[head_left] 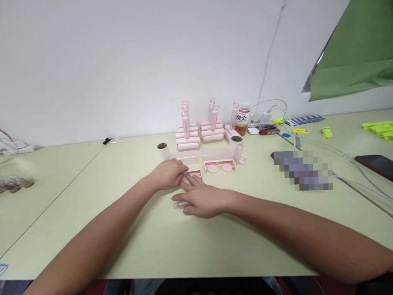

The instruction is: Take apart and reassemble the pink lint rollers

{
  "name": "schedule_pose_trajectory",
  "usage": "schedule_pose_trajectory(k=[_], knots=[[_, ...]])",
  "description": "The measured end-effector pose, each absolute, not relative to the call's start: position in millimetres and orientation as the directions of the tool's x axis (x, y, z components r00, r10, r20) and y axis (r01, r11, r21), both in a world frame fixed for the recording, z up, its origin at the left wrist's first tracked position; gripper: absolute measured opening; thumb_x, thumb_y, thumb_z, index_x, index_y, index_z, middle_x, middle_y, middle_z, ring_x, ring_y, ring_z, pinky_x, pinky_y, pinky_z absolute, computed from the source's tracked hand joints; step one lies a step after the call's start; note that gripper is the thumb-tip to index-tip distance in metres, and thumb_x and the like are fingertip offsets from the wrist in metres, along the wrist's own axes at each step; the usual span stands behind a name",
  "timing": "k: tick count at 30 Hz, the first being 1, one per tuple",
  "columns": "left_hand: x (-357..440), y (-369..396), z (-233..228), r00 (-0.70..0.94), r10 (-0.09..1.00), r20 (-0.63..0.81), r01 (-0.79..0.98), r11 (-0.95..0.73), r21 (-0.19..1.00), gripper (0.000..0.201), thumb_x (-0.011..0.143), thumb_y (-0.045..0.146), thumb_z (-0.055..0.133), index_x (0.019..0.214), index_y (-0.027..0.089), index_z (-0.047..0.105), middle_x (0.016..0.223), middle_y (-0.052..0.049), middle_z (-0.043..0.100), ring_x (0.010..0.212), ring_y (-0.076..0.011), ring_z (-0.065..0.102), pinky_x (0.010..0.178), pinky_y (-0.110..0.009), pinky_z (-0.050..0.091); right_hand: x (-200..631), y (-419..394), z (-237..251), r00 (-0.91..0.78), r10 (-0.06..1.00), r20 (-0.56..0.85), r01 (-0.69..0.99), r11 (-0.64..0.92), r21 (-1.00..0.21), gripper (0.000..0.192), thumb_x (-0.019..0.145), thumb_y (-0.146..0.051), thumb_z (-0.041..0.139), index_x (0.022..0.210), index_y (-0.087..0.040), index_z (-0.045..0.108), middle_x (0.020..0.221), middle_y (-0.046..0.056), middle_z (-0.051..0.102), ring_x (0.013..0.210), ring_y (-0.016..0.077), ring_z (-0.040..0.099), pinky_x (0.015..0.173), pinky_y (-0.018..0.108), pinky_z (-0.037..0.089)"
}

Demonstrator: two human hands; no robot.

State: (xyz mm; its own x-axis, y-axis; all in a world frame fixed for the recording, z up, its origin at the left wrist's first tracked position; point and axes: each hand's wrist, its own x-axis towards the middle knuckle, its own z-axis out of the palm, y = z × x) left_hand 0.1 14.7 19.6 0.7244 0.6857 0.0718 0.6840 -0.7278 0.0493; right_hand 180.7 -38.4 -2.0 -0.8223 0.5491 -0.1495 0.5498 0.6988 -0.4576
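On the pale green counter [89,220], a small pink rectangular plastic piece [194,175] is pressed at its left end by the left hand [167,174], whose fingers are curled together over it. The right hand [203,199] is laid flat just near of that piece, fingers stretched toward it, and one clear plastic tube [180,204] is tucked under its thumb side. To the right, one pink tray with two round discs [219,166] is seen. Farther off, two stacks of pink rollers [200,136] are set, with about five clear handles standing upright. One brown-labelled bottle [243,120] is placed right of them, and one cardboard-cored white roll [163,151] to the left.
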Motion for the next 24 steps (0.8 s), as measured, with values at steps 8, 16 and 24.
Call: schedule_pose_trajectory(k=[8,16,24], knots=[[-9.2,7.3,12.8,0.662,0.737,0.135,0.742,-0.670,0.014,0.021,0.089,0.020,0.048,0.097,0.017,0.067,0.092,-0.009,0.067,0.089,-0.0243,0.058,0.078,-0.036,0.044,178.7,-53.9,-5.1,-0.774,0.614,-0.153,0.620,0.687,-0.379,0.051,0.094,-0.039,0.050,0.141,-0.018,0.049,0.163,0.017,0.009,0.147,0.0420,-0.006,0.116,0.058,0.009],[-4.7,-13.7,6.7,0.586,0.789,0.183,0.805,-0.593,-0.025,0.023,0.095,0.030,0.044,0.095,0.019,0.064,0.100,-0.009,0.064,0.087,-0.0225,0.055,0.075,-0.036,0.042,186.3,-73.3,-4.7,-0.741,0.632,-0.227,0.660,0.624,-0.419,0.053,0.094,-0.040,0.049,0.143,-0.021,0.046,0.160,0.021,0.015,0.145,0.0482,0.007,0.112,0.060,0.018],[-1.8,-4.5,0.8,0.565,0.807,0.170,0.825,-0.554,-0.110,0.018,0.094,0.026,0.048,0.097,0.020,0.064,0.102,-0.007,0.066,0.089,-0.0225,0.056,0.072,-0.035,0.041,186.6,-61.5,5.8,-0.740,0.610,-0.283,0.665,0.603,-0.440,0.055,0.094,-0.042,0.048,0.146,-0.024,0.043,0.161,0.019,0.011,0.146,0.0472,0.003,0.112,0.060,0.018]])
